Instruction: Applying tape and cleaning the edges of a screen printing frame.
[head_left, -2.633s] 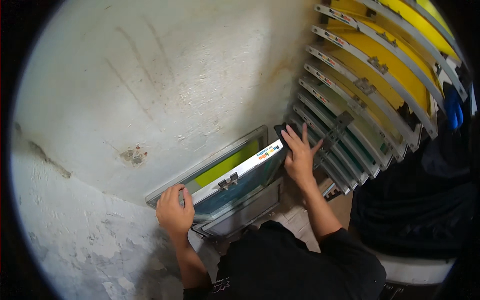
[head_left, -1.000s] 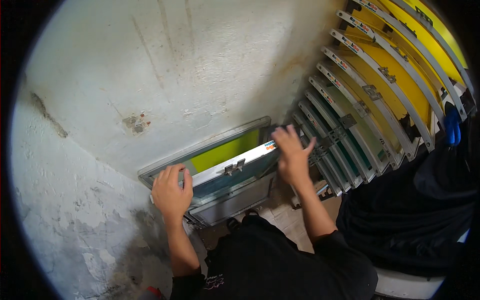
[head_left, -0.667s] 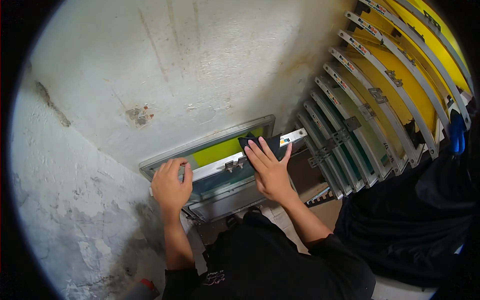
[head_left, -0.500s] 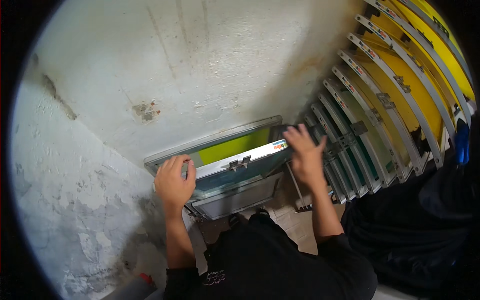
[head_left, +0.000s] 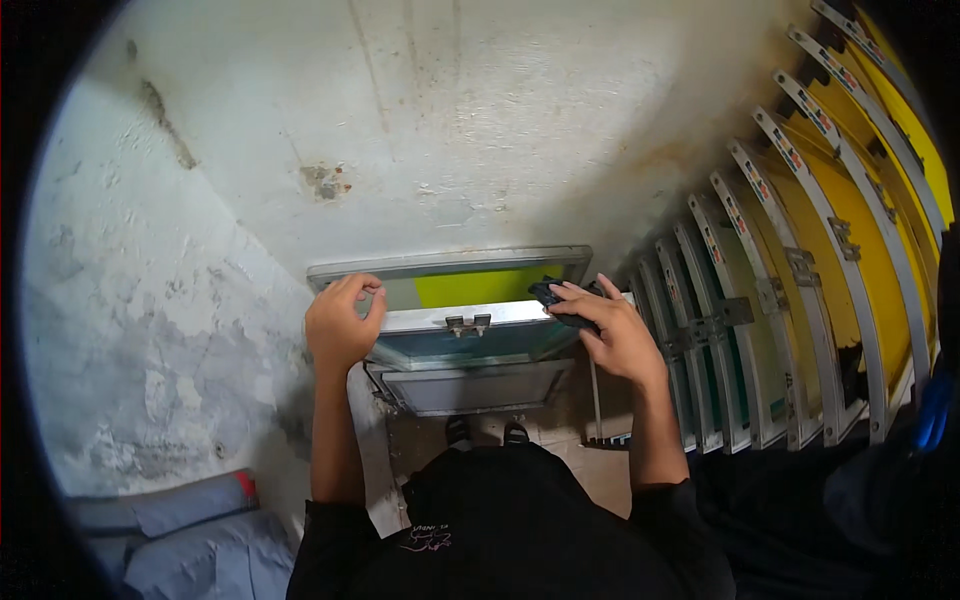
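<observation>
Several aluminium screen-printing frames lean against a stained white wall (head_left: pixel 480 120). The front one (head_left: pixel 470 322) has a metal top bar with a small clamp at its middle; behind it stands a frame (head_left: pixel 470 270) with yellow-green mesh. My left hand (head_left: pixel 340 325) is closed over the left end of the front frame's top bar. My right hand (head_left: pixel 605 335) rests on the right end, with its fingers over a small dark object (head_left: pixel 560 295) that I cannot identify. A lower frame (head_left: pixel 470 388) stands in front, near my feet.
A fanned row of frames with yellow mesh (head_left: pixel 800 260) stands on edge to the right, close to my right arm. Grey bundled material (head_left: pixel 180 530) lies at the lower left. A dark mass with a blue item (head_left: pixel 935 410) is at the right edge.
The view has tilted down onto the leaning frames. My right hand slid left along the front frame's top bar, back to the right end, and now lies on a dark object there. My left hand stayed put.
</observation>
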